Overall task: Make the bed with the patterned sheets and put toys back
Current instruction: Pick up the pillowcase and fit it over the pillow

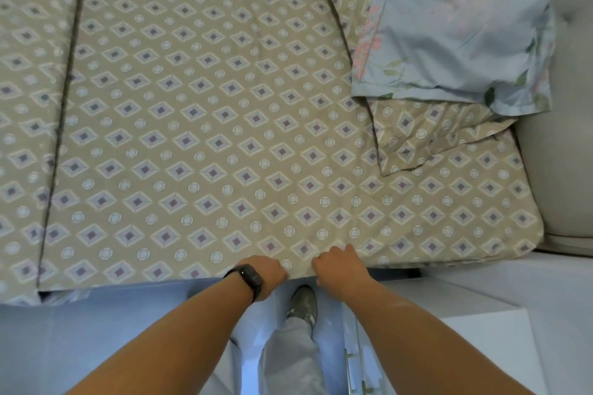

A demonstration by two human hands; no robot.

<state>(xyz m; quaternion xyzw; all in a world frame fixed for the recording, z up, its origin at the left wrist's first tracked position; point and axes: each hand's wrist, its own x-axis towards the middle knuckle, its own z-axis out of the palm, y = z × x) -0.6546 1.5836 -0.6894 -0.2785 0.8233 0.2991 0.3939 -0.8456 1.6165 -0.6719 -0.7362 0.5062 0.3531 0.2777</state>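
From the head camera I see my two bare forearms, with no sleeves reaching into view. My left hand (268, 274) has a dark, wide wristband (248, 279) strapped snugly around the wrist; it looks like a black fitness band or watch, with a small pale glint on its upper face. My right hand (338, 263) wears nothing, no ring or band that I can make out. Below, between the arms, I see one leg in loose, pale grey trousers (288, 353), the cloth creased along its length. The foot wears a grey sneaker (303, 300) with lighter laces and a white stripe near the ankle.
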